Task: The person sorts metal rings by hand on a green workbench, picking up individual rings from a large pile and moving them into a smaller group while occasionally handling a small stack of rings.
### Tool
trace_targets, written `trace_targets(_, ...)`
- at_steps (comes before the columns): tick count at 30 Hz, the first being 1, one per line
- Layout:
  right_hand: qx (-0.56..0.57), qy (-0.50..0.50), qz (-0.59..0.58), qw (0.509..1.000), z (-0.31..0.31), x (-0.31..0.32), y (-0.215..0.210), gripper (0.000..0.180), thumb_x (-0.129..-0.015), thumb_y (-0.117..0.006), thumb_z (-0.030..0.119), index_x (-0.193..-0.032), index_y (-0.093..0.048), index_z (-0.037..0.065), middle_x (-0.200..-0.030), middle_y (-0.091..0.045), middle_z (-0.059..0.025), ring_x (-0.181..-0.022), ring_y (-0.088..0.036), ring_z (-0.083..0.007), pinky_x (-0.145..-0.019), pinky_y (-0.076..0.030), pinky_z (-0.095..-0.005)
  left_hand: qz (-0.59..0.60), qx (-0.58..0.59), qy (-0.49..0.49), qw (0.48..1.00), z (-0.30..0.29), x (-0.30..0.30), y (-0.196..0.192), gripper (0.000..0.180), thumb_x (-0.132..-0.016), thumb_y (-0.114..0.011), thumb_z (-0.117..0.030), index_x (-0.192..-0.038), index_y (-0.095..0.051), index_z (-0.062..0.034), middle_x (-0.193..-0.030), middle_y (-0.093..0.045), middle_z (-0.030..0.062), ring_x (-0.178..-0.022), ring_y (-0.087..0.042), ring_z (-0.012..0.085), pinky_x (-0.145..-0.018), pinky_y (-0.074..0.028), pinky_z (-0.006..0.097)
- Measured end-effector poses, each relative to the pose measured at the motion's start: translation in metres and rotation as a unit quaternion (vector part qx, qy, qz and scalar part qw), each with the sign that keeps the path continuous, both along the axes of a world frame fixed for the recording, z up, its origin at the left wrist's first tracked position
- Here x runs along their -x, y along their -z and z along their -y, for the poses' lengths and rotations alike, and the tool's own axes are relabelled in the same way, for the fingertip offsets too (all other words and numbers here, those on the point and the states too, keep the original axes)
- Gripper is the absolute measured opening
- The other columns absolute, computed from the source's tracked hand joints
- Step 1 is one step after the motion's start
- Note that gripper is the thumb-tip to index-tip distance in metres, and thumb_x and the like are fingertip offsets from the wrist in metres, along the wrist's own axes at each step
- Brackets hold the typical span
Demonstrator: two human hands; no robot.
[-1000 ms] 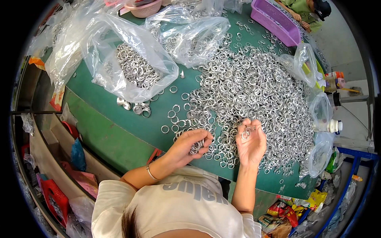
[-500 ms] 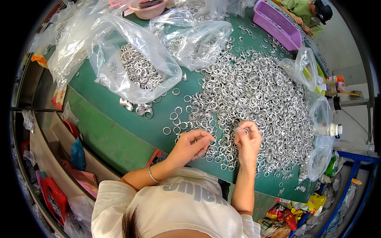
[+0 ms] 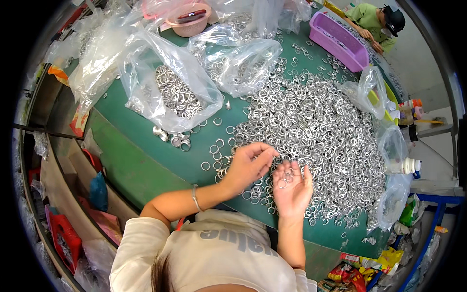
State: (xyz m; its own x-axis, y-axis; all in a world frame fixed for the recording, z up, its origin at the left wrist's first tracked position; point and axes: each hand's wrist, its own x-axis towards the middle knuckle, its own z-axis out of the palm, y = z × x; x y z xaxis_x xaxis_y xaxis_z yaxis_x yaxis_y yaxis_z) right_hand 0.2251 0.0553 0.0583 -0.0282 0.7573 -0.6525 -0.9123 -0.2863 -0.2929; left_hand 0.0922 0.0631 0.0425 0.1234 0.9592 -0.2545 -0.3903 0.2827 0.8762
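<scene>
A broad heap of silver-coloured rings covers the middle and right of the green table. My right hand is palm up at the heap's near edge. A few loose rings lie in its palm and on its fingers, which are slightly curled. Just to its left, my left hand hovers over the near-left part of the heap, thumb and forefinger pinched together. Whatever is between those fingertips is too small to make out.
A clear plastic bag of rings lies left of the heap, with several thicker rings beside it. Farther back are another bag, a pink bowl and a purple basket. A co-worker sits at the far right.
My right hand has turned from a closed pinch to palm up, showing rings, and moved slightly nearer and left. My left hand has shifted up and right, toward it.
</scene>
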Motion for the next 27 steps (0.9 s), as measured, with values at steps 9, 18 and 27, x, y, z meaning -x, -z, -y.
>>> trace_targets(9, -0.12, -0.064, -0.006, 0.991, 0.021, 0.018, 0.023, 0.033, -0.094, -0.037, 0.026, -0.114, -0.051, 0.003, -0.109, -0.053, -0.0118, -0.105, -0.05, -0.0273, -0.099, -0.039, -0.0395, -0.134, -0.305, -0.11, 0.936, 0.031, -0.047, 0.018, 0.018, -0.089, -0.045, -0.004, -0.091, -0.062, 0.0013, -0.094, -0.061, 0.0117, -0.095, -0.057, 0.0237, -0.094, -0.038, 0.036)
trace_targets(18, -0.038, -0.118, -0.242, 0.962, 0.016, 0.002, 0.043, 0.018, -0.09, -0.045, 0.02, -0.099, -0.056, 0.008, -0.098, -0.058, -0.0068, -0.08, -0.056, -0.0139, -0.069, -0.047, -0.0255, -0.221, -0.478, -0.18, 0.831, 0.027, -0.026, -0.001, 0.02, -0.079, -0.045, 0.009, -0.089, -0.061, 0.0011, -0.087, -0.06, 0.013, -0.097, -0.06, 0.0285, -0.105, -0.028, 0.049)
trace_targets(27, -0.054, -0.15, -0.03, 0.987, -0.111, 0.05, -0.009, 0.022, -0.093, -0.044, 0.016, -0.105, -0.049, -0.002, -0.099, -0.053, -0.0165, -0.095, -0.056, -0.027, -0.085, -0.053, -0.0374, -0.233, -0.363, -0.246, 0.868, 0.049, 0.024, 0.02, 0.02, -0.076, -0.05, 0.011, -0.087, -0.063, 0.0006, -0.088, -0.06, 0.0127, -0.092, -0.06, 0.0263, -0.105, -0.026, 0.053)
